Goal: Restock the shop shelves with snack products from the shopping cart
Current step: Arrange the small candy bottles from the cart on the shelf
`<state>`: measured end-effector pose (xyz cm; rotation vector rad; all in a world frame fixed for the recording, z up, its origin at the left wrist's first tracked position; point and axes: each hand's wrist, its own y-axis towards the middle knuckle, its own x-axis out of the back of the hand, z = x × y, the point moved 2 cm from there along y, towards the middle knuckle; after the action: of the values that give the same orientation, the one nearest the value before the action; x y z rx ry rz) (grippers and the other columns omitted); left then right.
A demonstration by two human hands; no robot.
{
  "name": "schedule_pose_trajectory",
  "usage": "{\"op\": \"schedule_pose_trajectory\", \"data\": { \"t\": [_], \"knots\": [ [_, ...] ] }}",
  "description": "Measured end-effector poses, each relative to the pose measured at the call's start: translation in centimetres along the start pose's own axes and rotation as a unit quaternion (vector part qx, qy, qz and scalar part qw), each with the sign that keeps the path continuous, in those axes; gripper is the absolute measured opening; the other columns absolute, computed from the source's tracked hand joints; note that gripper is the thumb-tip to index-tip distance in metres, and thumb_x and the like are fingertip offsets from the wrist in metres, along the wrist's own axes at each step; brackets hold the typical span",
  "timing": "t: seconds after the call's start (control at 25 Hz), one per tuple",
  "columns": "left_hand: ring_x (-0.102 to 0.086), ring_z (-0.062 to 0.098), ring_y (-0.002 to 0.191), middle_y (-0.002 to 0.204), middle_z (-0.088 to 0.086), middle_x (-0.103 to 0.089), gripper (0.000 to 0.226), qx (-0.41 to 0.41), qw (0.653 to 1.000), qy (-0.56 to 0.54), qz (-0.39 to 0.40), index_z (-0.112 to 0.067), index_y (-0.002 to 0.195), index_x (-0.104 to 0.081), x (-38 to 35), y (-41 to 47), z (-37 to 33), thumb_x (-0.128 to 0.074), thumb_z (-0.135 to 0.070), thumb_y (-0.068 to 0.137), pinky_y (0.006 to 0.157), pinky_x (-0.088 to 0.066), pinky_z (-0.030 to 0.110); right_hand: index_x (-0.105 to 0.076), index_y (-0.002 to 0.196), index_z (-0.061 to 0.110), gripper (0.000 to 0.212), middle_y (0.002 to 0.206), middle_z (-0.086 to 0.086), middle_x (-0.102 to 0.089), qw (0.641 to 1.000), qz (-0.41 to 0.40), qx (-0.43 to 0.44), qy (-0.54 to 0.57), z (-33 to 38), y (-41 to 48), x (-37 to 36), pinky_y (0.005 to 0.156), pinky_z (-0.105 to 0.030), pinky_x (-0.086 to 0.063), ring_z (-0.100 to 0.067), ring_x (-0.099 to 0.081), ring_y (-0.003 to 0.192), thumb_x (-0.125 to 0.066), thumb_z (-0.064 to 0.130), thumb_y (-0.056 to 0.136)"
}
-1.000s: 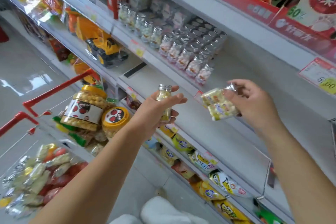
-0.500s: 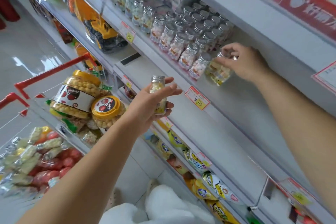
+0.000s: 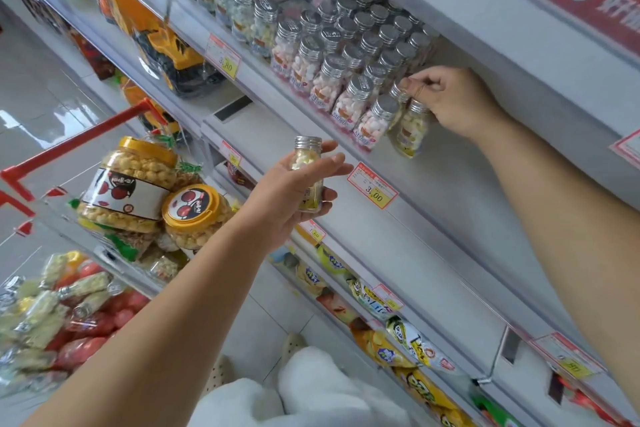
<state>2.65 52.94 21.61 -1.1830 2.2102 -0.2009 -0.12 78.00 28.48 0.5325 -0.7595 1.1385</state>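
The right hand (image 3: 457, 97) reaches to the far part of the grey shelf (image 3: 450, 184), just right of the rows of bottles (image 3: 325, 80) with silver caps. Its fingers are curled and pressed together, and the fingertips (image 3: 410, 84) pinch two bottles (image 3: 412, 128) at their caps. The nearer of these two shows yellow and white candies and hangs a little tilted, just beside the last bottle of the front row. I cannot tell if its bottom touches the shelf already.

The left hand (image 3: 287, 198) is nearer and lower, in front of the shelf edge. It holds one small bottle (image 3: 306, 158) upright, with the thumb on one side and the fingers loosely wrapped round the other side. The silver cap stands out above the hand.

A price tag (image 3: 373, 185) with 3.00 sits on the shelf edge, between the two hands. At the left is the shopping cart (image 3: 79, 139) with a red handle, and big jars (image 3: 131, 184) with yellow lids lie in it.
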Motion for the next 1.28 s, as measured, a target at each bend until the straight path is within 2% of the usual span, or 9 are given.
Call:
{"op": "schedule_pose_trajectory", "data": {
  "t": [0.12, 0.32, 0.56, 0.76, 0.88, 0.96, 1.12, 1.2, 1.28],
  "knots": [
    [-0.061, 0.009, 0.061, 0.107, 0.001, -0.076, 0.051, 0.011, 1.000, 0.003, 0.006, -0.024, 0.118, -0.064, -0.3, 0.4, 0.1, -0.076, -0.034, 0.070, 0.067, -0.053, 0.026, -0.064, 0.104, 0.016, 0.020, 0.051, 0.012, -0.055, 1.000, 0.002, 0.000, -0.003, 0.0, -0.3, -0.2, 0.047, -0.006, -0.033, 0.008, -0.047, 0.041, -0.058, 0.034, 0.097],
    [-0.061, 0.010, 0.061, 0.106, 0.001, -0.076, 0.041, 0.023, 1.000, 0.010, 0.008, -0.024, 0.119, -0.064, -0.3, 0.6, 0.1, -0.075, -0.030, 0.079, 0.068, -0.054, 0.026, -0.067, 0.105, 0.014, 0.035, 0.067, 0.006, -0.053, 1.000, -0.004, -0.023, 0.021, -1.8, -1.2, 0.1, 0.060, -0.022, -0.039, 0.001, -0.048, 0.054, -0.052, 0.044, 0.098],
    [-0.061, 0.010, 0.062, 0.107, 0.003, -0.075, 0.035, 0.018, 1.000, 0.006, 0.009, -0.025, 0.114, -0.066, -0.4, 0.8, -0.6, -0.075, -0.028, 0.081, 0.067, -0.053, 0.027, -0.065, 0.114, 0.030, 0.034, 0.098, 0.014, -0.066, 0.996, 0.019, -0.051, 0.068, -0.5, -1.0, 0.0, 0.076, -0.014, -0.044, 0.002, -0.060, 0.090, -0.046, 0.052, 0.098],
    [-0.061, 0.011, 0.062, 0.109, 0.004, -0.075, 0.048, 0.022, 1.000, 0.004, 0.012, -0.024, 0.115, -0.066, -0.4, 0.6, -0.4, -0.077, -0.032, 0.069, 0.066, -0.053, 0.027, -0.065, 0.089, 0.028, 0.017, 0.084, 0.017, -0.064, 0.994, 0.037, -0.052, 0.092, -0.3, -0.4, -1.0, 0.063, -0.014, -0.042, 0.008, -0.058, 0.071, -0.054, 0.037, 0.098],
    [-0.060, 0.010, 0.061, 0.107, 0.003, -0.076, 0.041, 0.024, 1.000, 0.001, 0.007, -0.024, 0.115, -0.065, -0.3, 0.7, -0.3, -0.076, -0.030, 0.075, 0.067, -0.054, 0.026, -0.066, 0.097, 0.027, 0.026, 0.091, 0.019, -0.066, 0.993, 0.038, -0.053, 0.096, -0.7, -0.6, -1.1, 0.071, -0.018, -0.043, 0.006, -0.058, 0.084, -0.049, 0.047, 0.098],
    [-0.060, 0.010, 0.061, 0.105, 0.002, -0.076, 0.037, 0.022, 1.000, 0.002, 0.009, -0.024, 0.114, -0.065, -0.3, 0.7, -0.3, -0.074, -0.028, 0.079, 0.068, -0.054, 0.026, -0.068, 0.098, 0.030, 0.037, 0.098, 0.009, -0.070, 0.992, 0.024, -0.068, 0.107, -1.1, -0.9, -0.2, 0.078, -0.026, -0.048, -0.005, -0.064, 0.089, -0.044, 0.059, 0.095],
    [-0.062, 0.010, 0.064, 0.106, 0.002, -0.076, 0.043, 0.024, 0.999, 0.007, 0.023, -0.024, 0.115, -0.066, -0.3, 0.9, -0.4, -0.074, -0.035, 0.074, 0.070, -0.054, 0.028, -0.065, 0.106, 0.027, 0.025, 0.104, -0.005, -0.066, 0.982, 0.082, -0.129, 0.114, -2.3, -3.9, 1.9, 0.082, -0.041, -0.054, -0.020, -0.066, 0.083, -0.049, 0.045, 0.098],
    [-0.063, 0.010, 0.066, 0.107, 0.001, -0.076, 0.042, 0.028, 0.999, 0.012, 0.028, -0.025, 0.119, -0.064, -0.5, 1.1, -0.4, -0.072, -0.037, 0.079, 0.070, -0.054, 0.028, -0.062, 0.113, 0.024, 0.023, 0.106, -0.006, -0.067, 0.974, 0.131, -0.146, 0.115, -2.7, -5.6, 1.8, 0.084, -0.041, -0.055, -0.023, -0.067, 0.087, -0.054, 0.038, 0.097],
    [-0.063, 0.010, 0.067, 0.107, 0.000, -0.076, 0.038, 0.027, 0.999, 0.019, 0.033, -0.026, 0.121, -0.064, -0.8, 1.3, -0.4, -0.069, -0.037, 0.085, 0.069, -0.054, 0.027, -0.059, 0.116, 0.021, 0.022, 0.103, -0.005, -0.068, 0.973, 0.116, -0.131, 0.152, -2.6, -6.2, 1.4, 0.079, -0.036, -0.058, -0.019, -0.070, 0.081, -0.056, 0.030, 0.096]
  ]
}}
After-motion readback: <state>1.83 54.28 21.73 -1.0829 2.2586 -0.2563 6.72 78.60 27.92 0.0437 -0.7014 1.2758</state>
